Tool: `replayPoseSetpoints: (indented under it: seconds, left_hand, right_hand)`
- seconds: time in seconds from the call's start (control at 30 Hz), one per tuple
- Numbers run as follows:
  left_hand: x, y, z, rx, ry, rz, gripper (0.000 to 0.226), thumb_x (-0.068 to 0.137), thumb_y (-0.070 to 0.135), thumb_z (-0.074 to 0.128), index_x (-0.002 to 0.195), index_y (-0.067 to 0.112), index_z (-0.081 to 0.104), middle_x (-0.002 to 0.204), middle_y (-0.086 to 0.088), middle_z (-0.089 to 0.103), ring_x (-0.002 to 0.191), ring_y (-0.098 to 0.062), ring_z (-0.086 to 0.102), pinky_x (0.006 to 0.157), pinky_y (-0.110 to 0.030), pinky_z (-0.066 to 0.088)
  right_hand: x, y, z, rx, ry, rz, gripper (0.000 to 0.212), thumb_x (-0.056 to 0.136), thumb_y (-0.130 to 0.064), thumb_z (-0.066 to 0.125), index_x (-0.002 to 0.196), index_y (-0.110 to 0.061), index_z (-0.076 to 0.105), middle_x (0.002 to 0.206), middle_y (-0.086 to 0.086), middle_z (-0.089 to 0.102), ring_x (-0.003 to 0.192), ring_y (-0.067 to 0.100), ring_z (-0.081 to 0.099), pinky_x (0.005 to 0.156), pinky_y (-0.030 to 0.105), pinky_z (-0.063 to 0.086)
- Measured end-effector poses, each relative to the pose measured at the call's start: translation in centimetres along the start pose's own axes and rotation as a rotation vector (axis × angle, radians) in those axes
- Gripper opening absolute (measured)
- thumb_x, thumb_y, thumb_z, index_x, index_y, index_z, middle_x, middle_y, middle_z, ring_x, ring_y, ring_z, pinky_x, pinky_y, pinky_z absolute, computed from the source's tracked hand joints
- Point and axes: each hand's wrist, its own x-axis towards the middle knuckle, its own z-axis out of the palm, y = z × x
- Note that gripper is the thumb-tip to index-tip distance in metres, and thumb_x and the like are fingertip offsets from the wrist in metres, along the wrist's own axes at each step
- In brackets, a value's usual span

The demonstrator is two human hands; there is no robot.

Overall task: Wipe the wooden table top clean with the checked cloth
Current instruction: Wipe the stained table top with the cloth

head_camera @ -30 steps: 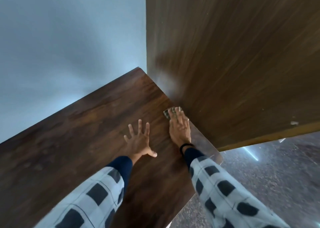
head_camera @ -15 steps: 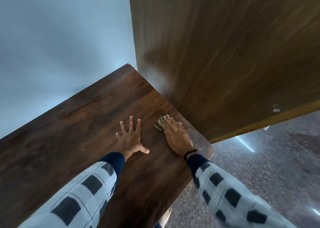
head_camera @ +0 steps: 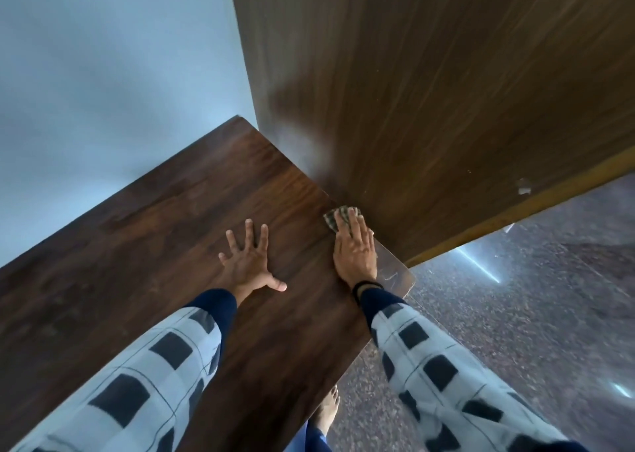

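The dark wooden table top (head_camera: 144, 245) runs from lower left to the right corner. My right hand (head_camera: 355, 249) lies flat with straight fingers on the checked cloth (head_camera: 331, 218), pressing it onto the table at its right edge, against the wooden panel. Only the cloth's far end shows past my fingertips. My left hand (head_camera: 249, 262) rests palm down on the table with fingers spread, a hand's width left of the right one, holding nothing.
A tall brown wooden panel (head_camera: 429, 91) stands upright along the table's right edge. A pale blue wall (head_camera: 103, 73) borders the table at the back. Speckled floor (head_camera: 515, 314) lies beyond the right corner, and a bare foot (head_camera: 326, 414) shows below the table's near edge.
My right hand slid the cloth left away from the panel half a second ago, then back right and forward against the panel now. The left hand stayed planted.
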Motion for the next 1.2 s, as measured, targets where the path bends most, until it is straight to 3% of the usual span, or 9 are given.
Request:
replayPoseSetpoints:
  seconds: [0.07,0.2,0.37,0.5,0.57,0.7,0.9,1.07,1.2]
  left_hand:
    - [-0.1,-0.2,0.3,-0.001,0.003,0.006,0.150,0.058,0.059,0.088,0.156,0.028,-0.021,0.159,-0.003,-0.038,0.144,-0.047,-0.028,0.113,-0.072,0.011]
    - [0.0,-0.1,-0.4,-0.013,0.003,0.013,0.149,0.058,0.059,0.088,0.157,0.028,-0.021,0.159,-0.002,-0.038,0.144,-0.047,-0.028,0.113,-0.072,0.010]
    - [-0.2,-0.1,0.0,0.002,-0.003,0.012,0.149,0.059,0.060,0.087,0.157,0.028,-0.020,0.159,-0.003,-0.037,0.144,-0.048,-0.027,0.113,-0.072,0.011]
    - [-0.2,-0.2,-0.2,-0.009,-0.005,0.012,0.148,0.059,0.059,0.088,0.157,0.030,-0.020,0.159,-0.001,-0.037,0.144,-0.047,-0.028,0.113,-0.073,0.010]
    - [-0.1,-0.1,-0.5,-0.002,-0.003,0.006,0.149,0.058,0.060,0.088,0.156,0.029,-0.020,0.159,-0.002,-0.037,0.145,-0.047,-0.027,0.113,-0.072,0.010]
    - [-0.2,-0.1,0.0,0.002,-0.010,0.005,0.149,0.059,0.060,0.087,0.156,0.029,-0.021,0.159,-0.002,-0.037,0.145,-0.047,-0.027,0.113,-0.072,0.010]
    - [0.0,0.1,-0.5,-0.011,-0.014,0.010,0.149,0.059,0.058,0.088,0.156,0.029,-0.021,0.158,-0.001,-0.038,0.144,-0.046,-0.028,0.113,-0.073,0.009]
    - [0.0,-0.2,0.0,0.013,-0.018,-0.004,0.150,0.058,0.061,0.088,0.156,0.029,-0.022,0.158,-0.001,-0.038,0.145,-0.047,-0.027,0.113,-0.073,0.011]
    - [0.4,0.0,-0.4,0.016,-0.044,-0.011,0.150,0.059,0.062,0.087,0.155,0.028,-0.023,0.158,-0.003,-0.039,0.144,-0.048,-0.028,0.113,-0.073,0.010]
  right_hand:
    - [-2.6,-1.5,0.8,-0.001,0.022,-0.006,0.055,0.106,-0.023,0.035,0.159,-0.031,0.024,0.169,0.001,0.016,0.156,0.024,0.010,0.126,0.050,0.015]
    - [-3.9,1.6,0.1,-0.074,-0.041,-0.340,0.053,0.106,-0.024,0.040,0.158,-0.031,0.029,0.167,-0.001,0.023,0.154,0.025,0.020,0.123,0.050,0.026]
    - [-3.3,0.4,-0.2,-0.004,0.038,0.051,0.054,0.107,-0.023,0.033,0.160,-0.030,0.025,0.169,0.000,0.016,0.156,0.023,0.010,0.125,0.050,0.016]
    - [-7.1,1.5,0.1,-0.064,-0.035,-0.312,0.054,0.105,-0.020,0.042,0.157,-0.029,0.032,0.166,0.000,0.025,0.154,0.026,0.021,0.122,0.047,0.020]
    - [-5.0,3.7,-1.2,-0.117,-0.062,-0.351,0.054,0.107,-0.022,0.038,0.159,-0.030,0.028,0.168,-0.001,0.021,0.154,0.025,0.021,0.123,0.048,0.022]
    - [-5.0,2.8,-1.0,-0.008,0.045,0.072,0.055,0.106,-0.018,0.036,0.159,-0.028,0.028,0.167,0.003,0.021,0.155,0.026,0.016,0.124,0.052,0.021]
    - [-7.8,4.6,-1.2,-0.065,-0.057,-0.297,0.052,0.107,-0.022,0.038,0.158,-0.030,0.031,0.167,0.001,0.023,0.154,0.026,0.019,0.124,0.051,0.020]
    - [-7.7,3.0,-0.7,0.021,0.085,0.214,0.055,0.105,-0.022,0.034,0.159,-0.029,0.027,0.168,0.002,0.017,0.156,0.024,0.012,0.125,0.051,0.017]
    - [-10.1,3.1,-0.6,-0.034,-0.051,-0.113,0.054,0.106,-0.022,0.037,0.158,-0.032,0.028,0.168,0.000,0.021,0.155,0.025,0.014,0.125,0.046,0.011]
